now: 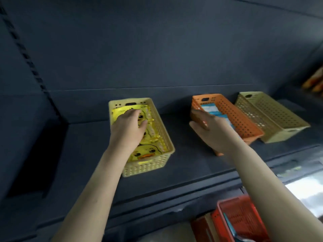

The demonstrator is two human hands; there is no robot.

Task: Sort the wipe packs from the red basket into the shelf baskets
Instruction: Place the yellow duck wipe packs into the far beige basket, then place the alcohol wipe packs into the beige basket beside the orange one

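Note:
On the dark shelf stands a yellow basket (157, 119) holding yellow duck-print wipe packs (148, 151). My left hand (129, 126) lies inside it, fingers spread flat on the packs. To the right is an orange basket (237, 116) with blue-and-white wipe packs (209, 108) in it. My right hand (211, 126) is over this basket's left side, thumb outside the wall, fingers on the blue packs; whether it grips one is hidden. The red basket (241, 217) sits low at the bottom right, with a blue pack edge (229, 224) showing inside.
An olive-yellow basket (272, 112) stands right of the orange one, its inside looking bare. Orange-packaged goods (314, 81) blur at the far right edge. The shelf's back wall and a slotted upright (29, 62) rise behind. A lower shelf lip runs below the baskets.

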